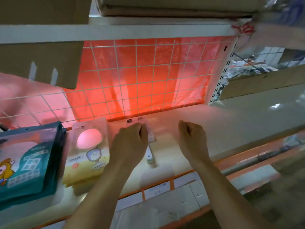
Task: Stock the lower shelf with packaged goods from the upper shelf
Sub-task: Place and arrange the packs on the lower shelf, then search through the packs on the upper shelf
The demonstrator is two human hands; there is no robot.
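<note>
Both forearms reach in from the bottom of the view over some white cartons (165, 210) that sit under the orange-edged front of the lower shelf (239, 126). The left hand (130, 139) lies on a clear blister pack (151, 138) that rests flat on that shelf. Its fingers curl over the pack's far end and seem to grip it, probably to square it beside its neighbours. A white stick-like item shows inside the pack, though blur hides what it is. The right hand (193, 138) hovers apart to the right, curled into a loose fist with nothing visible in it. Just left of the blister pack lies a yellow lamp pack (89, 151) with a round pink bulb, seemingly the top of a small stack. Beyond it lies a bigger teal pack (29, 162) with a cartoon figure. All three lie face up in a row toward the left, leaving bare shelf on the right for more stock. A wire grid (153, 75) backed by a red plastic sheet (142, 90) closes the rear and would keep goods from sliding through. Overhead, the upper shelf (132, 32) carries a cardboard box (173, 7) whose contents cannot be seen, and a cardboard flap (41, 63) hangs down at the left.
</note>
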